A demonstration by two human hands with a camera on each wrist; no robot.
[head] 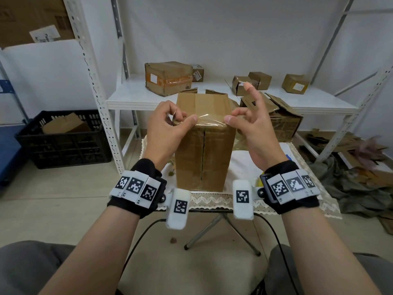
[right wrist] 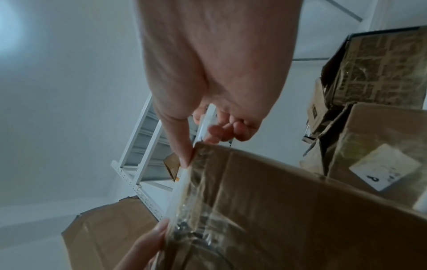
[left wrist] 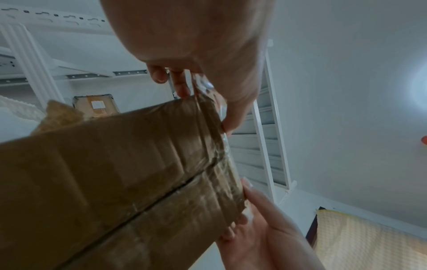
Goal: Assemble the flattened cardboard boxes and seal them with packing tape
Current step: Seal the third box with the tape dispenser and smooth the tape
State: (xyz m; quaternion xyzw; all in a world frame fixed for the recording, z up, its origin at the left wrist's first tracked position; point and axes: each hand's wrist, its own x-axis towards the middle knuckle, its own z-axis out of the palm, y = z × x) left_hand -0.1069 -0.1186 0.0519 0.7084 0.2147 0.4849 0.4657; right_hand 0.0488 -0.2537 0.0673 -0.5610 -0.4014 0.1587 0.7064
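Observation:
A tall brown cardboard box (head: 204, 154) (left wrist: 115, 173) (right wrist: 300, 210) stands upright on a small table, its centre seam facing me. A strip of clear packing tape (head: 210, 120) (left wrist: 221, 146) (right wrist: 182, 197) is stretched across the box's upper front edge. My left hand (head: 185, 121) (left wrist: 205, 109) pinches the strip's left end at the box's corner, fingers curled. At the right corner my right hand (head: 232, 118) (right wrist: 201, 148) pinches the other end between thumb and a curled finger, while its other fingers point up. No tape roll is plainly visible.
The table (head: 212, 199) has a lace-edged cloth. Behind it a white shelf (head: 136, 96) carries several taped boxes. A printed box (head: 285, 122) sits just right of my right hand. A black crate (head: 63, 141) stands on the floor at left. Flattened cardboard and cloth (head: 350, 177) lie at right.

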